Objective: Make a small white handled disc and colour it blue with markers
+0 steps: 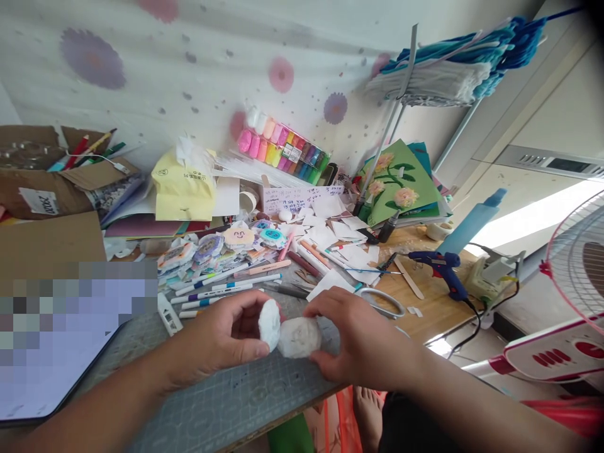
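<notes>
Between my hands, just above the grey cutting mat point(202, 402), are two white lumpy pieces. The smaller one point(270, 324) is tilted up on its edge, and my left hand point(231, 336) pinches it between thumb and fingers. My right hand point(346, 336) grips the right side of the larger, rounded white piece point(299, 338), with the thumb below and the fingers above. The two pieces meet or nearly meet at their facing edges. The tips of some left fingers are hidden behind the smaller piece.
Markers point(226, 289), scissors point(384, 303) and paper scraps point(321, 236) lie beyond my hands. A blue glue gun point(441, 267) is at the right, near a fan point(578, 258). A large screen point(70, 352) stands at the left, by a cardboard box point(33, 189).
</notes>
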A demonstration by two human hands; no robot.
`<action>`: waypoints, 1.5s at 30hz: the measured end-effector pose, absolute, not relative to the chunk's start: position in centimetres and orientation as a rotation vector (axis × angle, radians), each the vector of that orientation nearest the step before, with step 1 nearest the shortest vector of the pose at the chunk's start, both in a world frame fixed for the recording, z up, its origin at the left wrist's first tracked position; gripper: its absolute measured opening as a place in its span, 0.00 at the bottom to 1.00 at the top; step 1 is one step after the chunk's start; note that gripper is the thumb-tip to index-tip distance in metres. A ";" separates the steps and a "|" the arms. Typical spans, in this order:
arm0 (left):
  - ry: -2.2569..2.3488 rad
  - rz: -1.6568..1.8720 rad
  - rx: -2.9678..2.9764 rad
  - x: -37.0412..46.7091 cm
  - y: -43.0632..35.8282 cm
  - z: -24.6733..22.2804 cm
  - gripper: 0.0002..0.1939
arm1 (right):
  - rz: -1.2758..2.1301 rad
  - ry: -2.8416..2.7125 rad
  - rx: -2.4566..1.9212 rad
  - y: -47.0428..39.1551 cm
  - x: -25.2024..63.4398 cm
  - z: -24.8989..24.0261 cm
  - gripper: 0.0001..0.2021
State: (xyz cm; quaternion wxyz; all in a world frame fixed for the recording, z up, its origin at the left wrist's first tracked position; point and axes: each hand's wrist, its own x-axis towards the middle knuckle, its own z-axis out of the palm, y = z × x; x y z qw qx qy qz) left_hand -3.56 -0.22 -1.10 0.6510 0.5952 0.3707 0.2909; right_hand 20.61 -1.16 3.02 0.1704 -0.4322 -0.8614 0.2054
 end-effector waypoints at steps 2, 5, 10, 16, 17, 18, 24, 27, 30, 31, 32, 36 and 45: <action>0.836 0.704 1.307 -3.3 -0.3 -0.9 0.20 | 0.712 -2.321 -1.229 -1.2 20.6 3.1 0.20; 0.822 0.767 1.252 -2.8 -0.6 -0.6 0.21 | 0.966 -2.107 -1.189 -1.1 20.4 2.8 0.19; 0.807 0.847 1.235 -2.2 -1.2 -0.3 0.19 | 1.217 -1.811 -1.107 -1.1 19.3 2.1 0.20; 0.823 0.891 1.263 -2.3 -1.3 -0.5 0.20 | 1.310 -1.651 -1.063 -1.3 18.0 2.0 0.21; 0.826 0.894 1.277 -2.3 -1.4 -0.5 0.21 | 1.317 -1.642 -1.051 -1.3 17.9 2.0 0.20; 0.831 0.898 1.297 -2.3 -1.5 -0.5 0.21 | 1.324 -1.636 -1.035 -1.3 17.8 2.1 0.20; 0.851 0.904 1.386 -2.2 -1.8 -0.2 0.23 | 1.340 -1.615 -0.965 -1.3 17.3 1.9 0.16; 0.837 0.886 1.382 -2.3 -1.7 -0.3 0.23 | 1.363 -1.591 -0.945 -1.4 17.0 1.8 0.15; 0.840 0.879 1.407 -2.3 -1.7 -0.3 0.23 | 1.421 -1.566 -0.915 -1.4 16.8 1.6 0.14; 0.846 0.871 1.412 -2.3 -1.7 -0.3 0.24 | 1.432 -1.559 -0.909 -1.4 16.8 1.6 0.14; 0.853 0.864 1.409 -2.4 -1.7 -0.3 0.24 | 1.438 -1.553 -0.904 -1.5 16.7 1.5 0.14; 0.850 0.875 1.363 -2.4 -1.7 -0.2 0.26 | 1.466 -1.484 -0.867 -1.4 16.8 1.1 0.14; 0.708 0.908 0.925 -2.5 -1.7 -0.2 0.16 | 1.456 -1.479 -0.545 -0.9 17.1 -0.3 0.21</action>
